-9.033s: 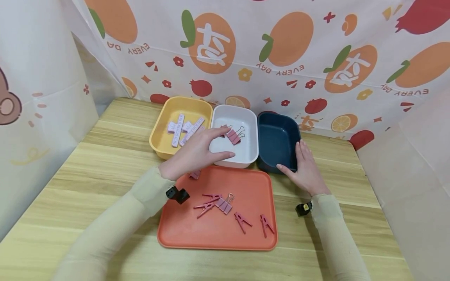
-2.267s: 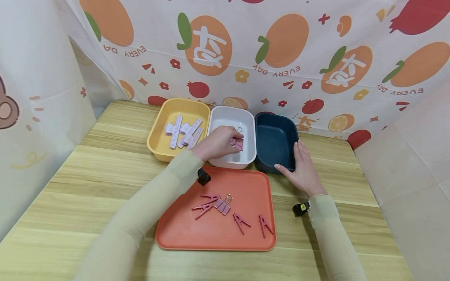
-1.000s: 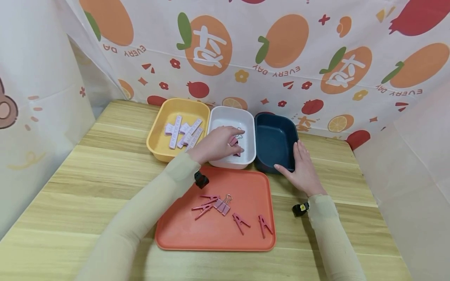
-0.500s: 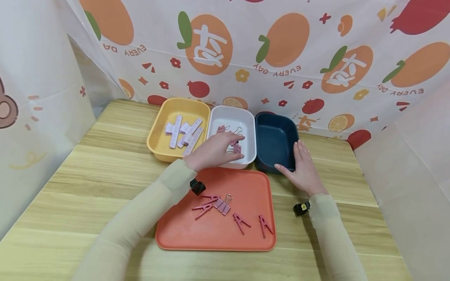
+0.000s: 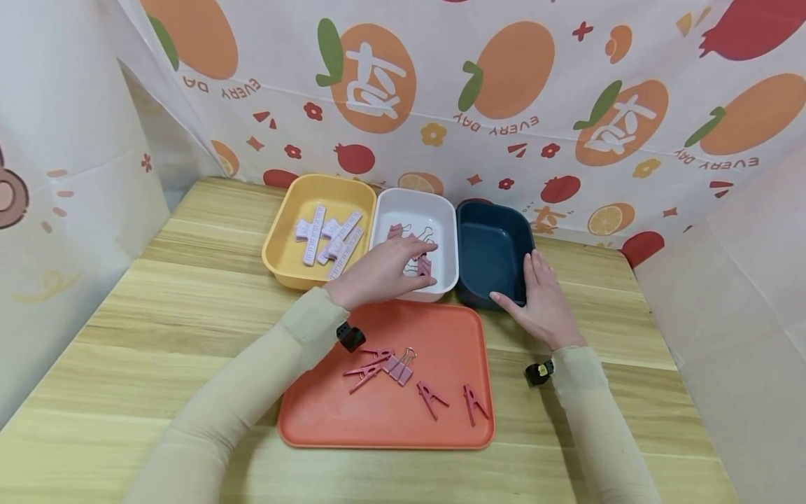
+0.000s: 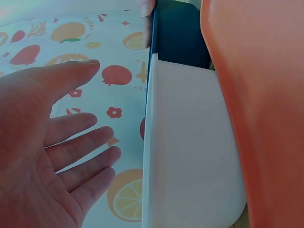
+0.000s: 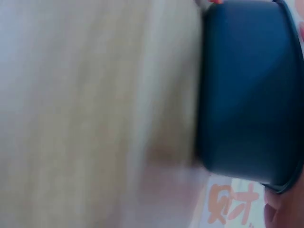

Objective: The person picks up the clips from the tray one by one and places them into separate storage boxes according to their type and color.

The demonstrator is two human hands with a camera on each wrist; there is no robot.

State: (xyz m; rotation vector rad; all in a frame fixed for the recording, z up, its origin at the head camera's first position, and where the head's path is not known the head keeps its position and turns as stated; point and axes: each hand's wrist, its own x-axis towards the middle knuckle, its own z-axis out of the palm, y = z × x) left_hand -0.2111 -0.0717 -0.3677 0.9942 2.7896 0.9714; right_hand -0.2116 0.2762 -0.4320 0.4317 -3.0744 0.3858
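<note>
Left hand relaxed above white bin, right hand on blue bin

Far edge of bench point(image 5: 113, 392), at left: yellow bin point(image 5: 288, 241) with lilac clips point(image 5: 313, 240). Left hand point(image 5: 378, 273), thumb and fingers apart, hovers over near-left corner of white bin point(image 5: 412, 203); pink binder clips point(image 5: 425, 265) lie inside. Nearer: orange tray point(image 5: 352, 428); two pink pegs point(image 5: 366, 369), then a mauve binder clip point(image 5: 398, 371) around its middle, two more pegs toward the near-right corner. Right: blue bin point(image 5: 492, 255); right hand point(image 5: 543, 304), fingers extended, rests against its right wall, thumb at near rim.
</note>
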